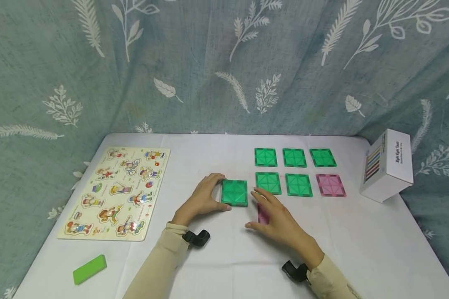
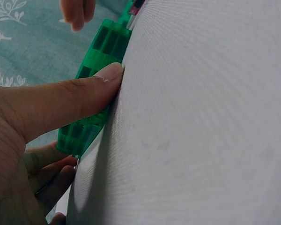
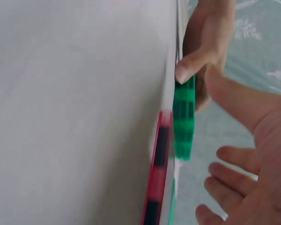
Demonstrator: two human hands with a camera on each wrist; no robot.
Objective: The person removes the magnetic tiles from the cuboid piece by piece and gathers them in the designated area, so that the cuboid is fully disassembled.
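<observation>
A short stack of green square magnetic tiles [image 1: 234,192] lies on the white table in front of the person. My left hand [image 1: 205,195] grips it by its left side, the thumb [image 2: 91,91] along its near edge. Just right of the stack, my right hand [image 1: 280,218] hovers with its fingers spread and nothing between them. A pink square tile [image 1: 262,214] lies below that hand, largely hidden by it in the head view; its edge shows in the right wrist view. Beyond are green tiles [image 1: 268,183] in two rows, with another pink tile [image 1: 331,185] at the right end of the nearer row.
On the left lies a wooden picture puzzle board [image 1: 112,195] with figure pieces. A bright green block [image 1: 90,269] sits near the front left. A white box [image 1: 388,166] stands at the right edge. Behind the table hangs a leaf-patterned curtain [image 1: 194,62].
</observation>
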